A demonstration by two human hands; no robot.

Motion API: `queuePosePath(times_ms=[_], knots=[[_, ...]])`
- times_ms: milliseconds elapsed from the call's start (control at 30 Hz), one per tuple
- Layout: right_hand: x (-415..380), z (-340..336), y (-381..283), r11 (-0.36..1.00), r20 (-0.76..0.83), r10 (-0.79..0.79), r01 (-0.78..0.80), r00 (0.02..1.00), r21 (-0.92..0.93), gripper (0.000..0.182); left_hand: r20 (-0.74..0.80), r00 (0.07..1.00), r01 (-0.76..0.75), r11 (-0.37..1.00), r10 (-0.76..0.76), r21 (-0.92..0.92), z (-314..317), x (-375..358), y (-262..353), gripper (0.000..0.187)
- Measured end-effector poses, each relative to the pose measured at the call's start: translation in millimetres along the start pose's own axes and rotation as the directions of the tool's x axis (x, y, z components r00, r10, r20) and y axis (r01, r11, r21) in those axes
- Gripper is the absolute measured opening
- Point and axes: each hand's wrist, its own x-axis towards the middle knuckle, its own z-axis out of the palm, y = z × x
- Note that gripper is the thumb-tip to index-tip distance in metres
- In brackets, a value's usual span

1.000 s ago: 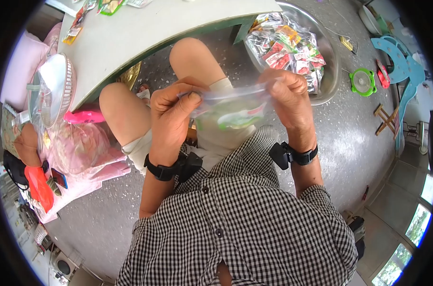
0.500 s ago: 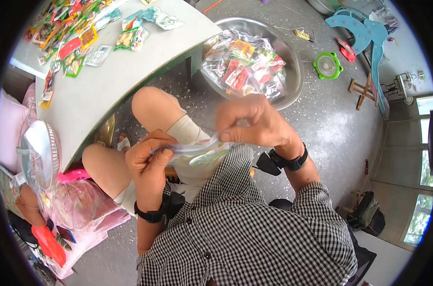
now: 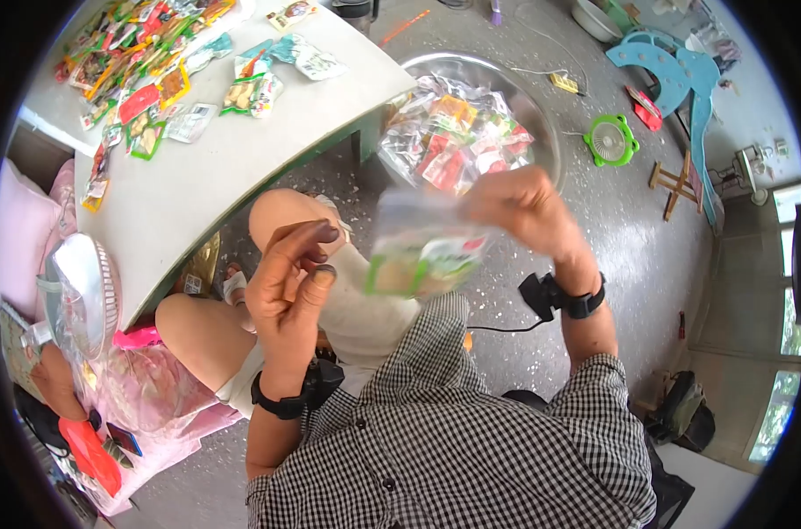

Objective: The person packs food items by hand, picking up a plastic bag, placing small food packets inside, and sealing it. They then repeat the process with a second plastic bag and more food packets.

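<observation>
The person sits in a black-and-white checked shirt [image 3: 453, 441], and both wrists carry black bands. The left hand [image 3: 290, 282] is raised in front of the chest with the fingers loosely curled and a little apart; it holds nothing and touches nothing. Just beside it, to the right, hangs a clear plastic bag with green and white packets inside [image 3: 422, 251]. The right hand [image 3: 524, 207] pinches this bag at its upper right corner between thumb and fingers, so the bag hangs in the air above the person's lap, apart from the left hand. The bag looks a little blurred.

Under the hands are the bare knees and the grey speckled floor [image 3: 630, 264]. To the left, near the knee, stands a small white fan [image 3: 78, 295] beside pink plastic bags [image 3: 153, 388].

Further away, a pale curved surface [image 3: 233, 159] carries many small colourful snack packets [image 3: 145, 79], spread mostly at its far left part. To the right of it, on the floor, a big round metal basin [image 3: 542, 132] is filled with clear bags of packets. Beyond it lie a small green fan [image 3: 610, 139] and a light blue plastic piece [image 3: 674, 62].
</observation>
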Motion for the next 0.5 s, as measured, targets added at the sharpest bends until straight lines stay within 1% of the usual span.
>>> queuePosePath(times_ms=[33,67,100,133,167,200,233,267,300,333,367,433,467,500], knots=[[4.1,-11.8,13.2,0.995,-0.035,0.089,-0.090,0.995,-0.041,0.008,-0.020,0.999,0.045,0.999,-0.046,-0.015,-8.8,-1.7,-4.7,0.034],[8.7,-23.6,32.8,0.985,-0.062,0.129,-0.135,0.990,-0.110,0.011,-0.038,0.996,0.085,0.996,-0.085,-0.021,-15.9,-2.6,-6.9,0.033],[13.9,-35.1,52.8,0.979,-0.086,0.092,-0.106,0.992,-0.177,0.012,-0.061,0.991,0.120,0.992,-0.121,-0.025,-23.8,-2.7,-8.2,0.032],[18.4,-42.5,70.4,0.971,-0.153,0.166,-0.189,0.974,-0.146,0.013,-0.088,0.984,0.153,0.988,-0.155,-0.029,-31.6,-2.6,-8.3,0.031],[23.7,-49.8,84.8,0.937,-0.234,0.236,-0.285,0.943,-0.203,0.016,-0.120,0.975,0.184,0.982,-0.187,-0.028,-37.4,-1.6,-7.1,0.029],[27.2,-58.6,113.6,0.934,-0.291,0.201,-0.272,0.935,-0.230,0.017,-0.128,0.971,0.198,0.980,-0.200,-0.031,-44.2,-0.3,-7.3,0.028],[32.7,-70.4,136.8,0.885,-0.324,0.142,-0.266,0.935,-0.382,0.016,-0.139,0.967,0.211,0.977,-0.212,-0.029,-52.7,1.7,-8.7,0.027],[37.7,-75.8,160.9,0.808,-0.392,-0.039,-0.201,0.919,-0.554,0.014,-0.150,0.963,0.225,0.974,-0.226,-0.027,-61.4,3.9,-10.5,0.025],[42.3,-83.0,180.0,0.744,-0.419,-0.091,-0.218,0.904,-0.631,0.013,-0.171,0.962,0.226,0.972,-0.213,0.058,-69.1,6.9,-13.5,0.023],[45.0,-90.6,204.9,0.662,-0.450,-0.113,-0.270,0.886,-0.699,0.013,-0.184,0.954,0.249,0.967,-0.236,0.052,-76.9,10.6,-15.0,0.022],[44.5,-95.7,229.3,0.633,-0.480,-0.149,-0.290,0.864,-0.718,0.013,-0.197,0.946,0.271,0.962,-0.258,0.043,-85.2,13.7,-15.8,0.022],[43.3,-93.9,259.3,0.525,-0.512,-0.053,-0.412,0.857,-0.744,0.016,-0.218,0.925,0.321,0.947,-0.312,0.006,-103.9,18.8,-20.7,0.019],[42.7,-86.8,267.8,0.514,-0.498,-0.054,-0.404,0.865,-0.757,0.018,-0.225,0.924,0.322,0.946,-0.310,0.021,-113.2,21.0,-24.1,0.018],[42.1,-77.7,275.4,0.494,-0.478,-0.019,-0.407,0.878,-0.768,0.019,-0.228,0.923,0.325,0.945,-0.310,0.032,-121.6,24.0,-28.0,0.018]])
